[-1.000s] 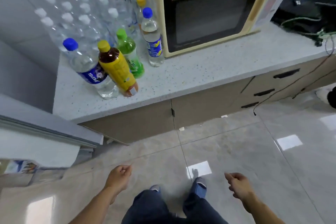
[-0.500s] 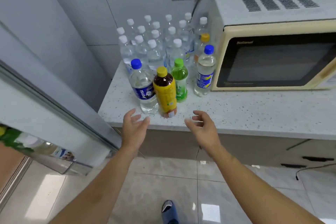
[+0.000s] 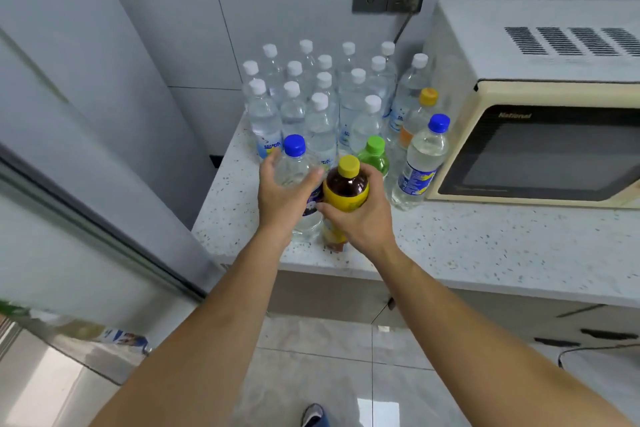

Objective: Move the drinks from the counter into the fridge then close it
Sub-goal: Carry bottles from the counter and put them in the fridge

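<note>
Half a second ago both my hands hovered open short of the bench. Now my left hand wraps the blue-capped bottle, my right hand the tea bottle, fingers curled round each; both bottles stand at the bench's edge, ready to lift toward the fridge door.

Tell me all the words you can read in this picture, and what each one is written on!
"National": on the microwave, along the top of its dark door.
Blue-cap bottle by the microwave: blue and yellow label, print too blurred to read.
Clear water bottles at the back: blue label marks, too small to read.
Yellow-cap bottle in the right hand: no readable print.
Blue-cap bottle in the left hand: label mostly covered.
</note>
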`<state>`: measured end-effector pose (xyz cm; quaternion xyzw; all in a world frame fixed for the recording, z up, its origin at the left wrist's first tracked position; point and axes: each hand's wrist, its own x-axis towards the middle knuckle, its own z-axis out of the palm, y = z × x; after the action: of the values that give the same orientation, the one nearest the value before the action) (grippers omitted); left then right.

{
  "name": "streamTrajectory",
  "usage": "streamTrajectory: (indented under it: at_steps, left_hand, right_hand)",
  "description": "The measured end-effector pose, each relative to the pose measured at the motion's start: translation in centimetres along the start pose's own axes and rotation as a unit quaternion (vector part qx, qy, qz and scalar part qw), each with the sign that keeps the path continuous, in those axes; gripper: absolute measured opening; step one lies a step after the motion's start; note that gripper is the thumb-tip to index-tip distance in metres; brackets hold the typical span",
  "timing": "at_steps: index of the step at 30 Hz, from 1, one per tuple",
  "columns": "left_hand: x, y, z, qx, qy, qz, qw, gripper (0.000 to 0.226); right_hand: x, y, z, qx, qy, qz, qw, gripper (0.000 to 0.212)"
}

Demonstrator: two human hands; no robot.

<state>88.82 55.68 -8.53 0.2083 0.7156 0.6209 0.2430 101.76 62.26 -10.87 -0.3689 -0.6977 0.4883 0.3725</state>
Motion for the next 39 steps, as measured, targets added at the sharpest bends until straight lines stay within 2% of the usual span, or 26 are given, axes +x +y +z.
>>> streamTrajectory:
  at_steps: [4,7,10,13,15,18,20,22,25,28,31,33,35,39]
  left_hand:
    - [0.6,-1.7,0.1,-0.001,-0.009,-0.009,1.000,0.089]
    - [0.7,-2.8,0.0,0.019,-0.014,0.021,1.000,0.098]
    - [0.5,-3.8,0.5,0.032,-0.012,0.008,0.999,0.106]
    - [0.6,-4.1,1.0,0.023,0.012,-0.013,1.000,0.097]
    - [-0.1,-4.1,0.8,0.002,0.030,-0.024,0.999,0.091]
    - [-2.9,-4.7,0.0,-0.071,0.038,-0.044,0.996,0.088]
    - [-5.8,-5.5,-0.7,-0.138,0.026,-0.069,0.988,0.087]
    - [-9.0,-6.2,-1.6,-0.170,-0.011,-0.096,0.981,0.083]
    - [-14.0,-7.5,-3.3,-0.168,-0.071,-0.121,0.976,0.074]
    - [-18.8,-9.1,-4.7,-0.154,-0.066,-0.134,0.977,0.066]
    - [-23.6,-10.1,-6.2,-0.141,-0.031,-0.141,0.980,0.066]
    - [-26.8,-10.6,-7.5,-0.132,-0.011,-0.141,0.981,0.067]
    - [-29.7,-11.2,-9.0,-0.134,0.018,-0.150,0.979,0.069]
    - [-34.6,-12.5,-12.4,-0.116,0.098,-0.168,0.974,0.080]
  right_hand:
    - [-0.5,0.8,-1.4,0.003,0.054,0.012,0.998,0.077]
    - [-1.0,1.1,-3.0,0.034,0.109,0.037,0.993,0.074]
    - [-1.7,1.4,-4.8,0.081,0.133,0.061,0.986,0.068]
    - [-2.8,1.7,-6.8,0.123,0.137,0.098,0.978,0.072]
    - [-3.7,2.2,-8.3,0.169,0.136,0.146,0.965,0.068]
    - [-5.2,3.1,-10.3,0.297,0.090,0.226,0.923,0.056]
    - [-6.7,3.6,-11.2,0.376,0.047,0.291,0.878,0.068]
    - [-8.3,4.1,-12.0,0.401,0.010,0.333,0.853,0.080]
    - [-10.8,4.7,-12.7,0.389,-0.037,0.327,0.860,0.080]
    - [-13.4,5.7,-13.0,0.353,-0.083,0.313,0.878,0.063]
    - [-16.0,6.4,-12.5,0.291,-0.119,0.307,0.898,0.052]
    - [-17.9,6.6,-11.7,0.250,-0.147,0.303,0.908,0.061]
    - [-19.7,6.7,-10.4,0.222,-0.176,0.299,0.911,0.061]
    - [-22.9,6.1,-6.3,0.186,-0.245,0.292,0.906,0.048]
